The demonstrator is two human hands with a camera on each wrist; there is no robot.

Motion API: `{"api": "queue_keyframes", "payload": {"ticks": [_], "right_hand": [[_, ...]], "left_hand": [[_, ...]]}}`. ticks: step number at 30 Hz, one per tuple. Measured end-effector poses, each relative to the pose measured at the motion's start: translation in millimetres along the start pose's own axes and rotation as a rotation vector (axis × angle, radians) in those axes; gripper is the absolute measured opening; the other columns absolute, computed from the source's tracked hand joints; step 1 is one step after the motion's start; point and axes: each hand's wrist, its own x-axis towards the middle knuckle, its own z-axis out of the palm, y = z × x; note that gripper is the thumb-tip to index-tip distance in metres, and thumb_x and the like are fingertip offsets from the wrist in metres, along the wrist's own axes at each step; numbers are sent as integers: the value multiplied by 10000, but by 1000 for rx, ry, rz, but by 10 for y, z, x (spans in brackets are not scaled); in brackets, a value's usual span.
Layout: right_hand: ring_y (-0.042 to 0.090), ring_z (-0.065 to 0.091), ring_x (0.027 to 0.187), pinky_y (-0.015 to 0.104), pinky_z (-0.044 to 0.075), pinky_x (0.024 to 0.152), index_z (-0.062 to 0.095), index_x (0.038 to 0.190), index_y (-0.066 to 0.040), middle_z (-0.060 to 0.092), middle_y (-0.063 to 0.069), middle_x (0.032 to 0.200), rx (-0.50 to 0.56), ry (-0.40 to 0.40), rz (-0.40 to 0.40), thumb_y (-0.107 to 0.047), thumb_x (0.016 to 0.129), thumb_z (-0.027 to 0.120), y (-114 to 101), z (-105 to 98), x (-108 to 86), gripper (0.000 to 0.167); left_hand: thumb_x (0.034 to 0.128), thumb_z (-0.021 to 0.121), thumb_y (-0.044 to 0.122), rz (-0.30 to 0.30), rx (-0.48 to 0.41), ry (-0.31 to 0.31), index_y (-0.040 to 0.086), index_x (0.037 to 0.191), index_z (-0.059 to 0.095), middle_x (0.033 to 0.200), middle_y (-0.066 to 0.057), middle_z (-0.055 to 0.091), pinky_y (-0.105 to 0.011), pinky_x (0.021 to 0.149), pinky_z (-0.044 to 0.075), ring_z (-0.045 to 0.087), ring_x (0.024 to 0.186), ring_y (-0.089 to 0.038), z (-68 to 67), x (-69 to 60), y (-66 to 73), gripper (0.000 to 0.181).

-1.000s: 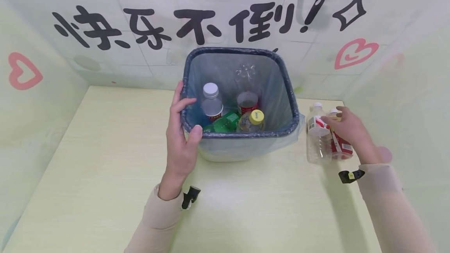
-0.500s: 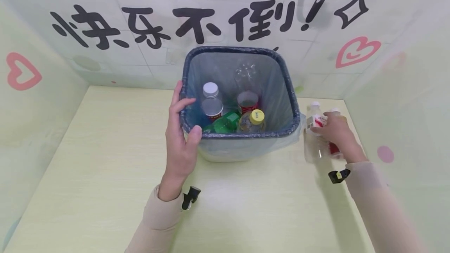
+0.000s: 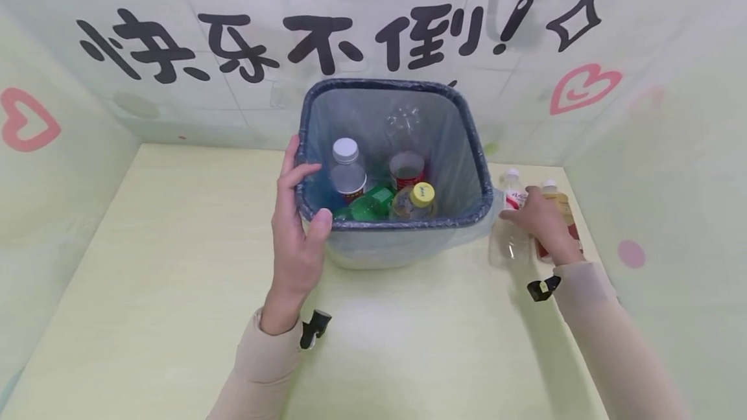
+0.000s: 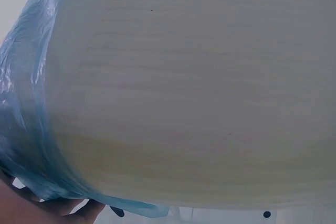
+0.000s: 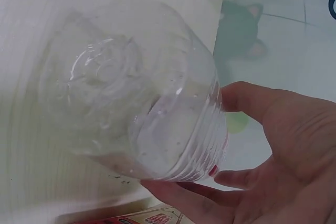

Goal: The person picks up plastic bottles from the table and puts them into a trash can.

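Observation:
A trash bin [image 3: 403, 248] with a blue liner bag stands on the table, and my left hand [image 3: 296, 232] holds its left rim, thumb and index finger over the edge. My right hand [image 3: 539, 216] grips a clear plastic bottle [image 3: 512, 245] with a white cap and a red-and-white label. The right wrist view shows the thumb and fingers on either side of that bottle [image 5: 142, 93], its base toward the camera. Just right of it is another bottle [image 3: 559, 203] with a white cap and red label, partly hidden by the hand.
Inside the bin are several bottles: a white-capped bottle [image 3: 348, 174], a green bottle [image 3: 370, 205], a yellow-capped bottle [image 3: 417, 203] and a red-labelled clear bottle [image 3: 406, 170]. A wall [image 3: 245, 122] with large black characters rises behind the table [image 3: 175, 264]; side walls flank it.
My right hand has come left from over the red-labelled bottle and taken hold of the clear bottle, which has shifted slightly left. My left hand stays on the bin's rim.

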Motion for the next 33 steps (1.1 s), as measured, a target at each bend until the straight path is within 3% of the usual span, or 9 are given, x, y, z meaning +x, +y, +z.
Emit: {"api": "queue_keyframes", "payload": {"ticks": [3,7,10,18,29,33], "right_hand": [[484,525,1082,596,465,877,97,1521,108,437,388,1341,9,-20,-19,-485,898,652,-26,-42,-8,1024],[374,550,922,408,498,684,86,1537,76,478,335,1268,34,-13,-32,-477,907,641,-78,-156,-77,1005],[353,547,883,347,493,609,95,1548,47,482,316,1259,26,17,-49,-511,903,636,-163,-323,-152,1010],[411,538,965,476,533,725,21,1564,-2,415,331,1326,13,5,-50,-546,901,633,-362,-730,-346,1054],[417,566,995,496,525,766,23,1568,-10,404,342,1358,-19,-2,-67,-539,909,631,-472,-908,-474,1041],[419,622,961,509,535,768,12,1573,-24,406,348,1362,-11,16,-100,-545,901,642,-571,-1012,-530,1058]], "left_hand": [[937,529,599,-2,3,-3,-59,1281,479,1623,-26,253,-449,1158,299,228,1491,-250,-15,-1,5,744],[940,516,597,-4,20,-12,-40,1285,484,1622,-12,256,-442,1167,282,227,1492,-247,-10,-15,-4,725],[944,513,582,4,24,-9,-55,1280,480,1621,-16,257,-444,1166,283,226,1492,-250,-11,-12,-4,721],[947,519,531,4,14,-5,-40,1288,483,1622,-13,254,-438,1149,316,229,1491,-247,-17,-11,-10,666],[942,508,592,1,43,-2,-17,1286,496,1618,-12,266,-440,1185,238,224,1494,-232,-7,-15,-21,699],[945,519,535,1,27,-2,-18,1287,495,1620,-11,262,-438,1175,263,226,1493,-234,-13,-14,-10,651]]}}
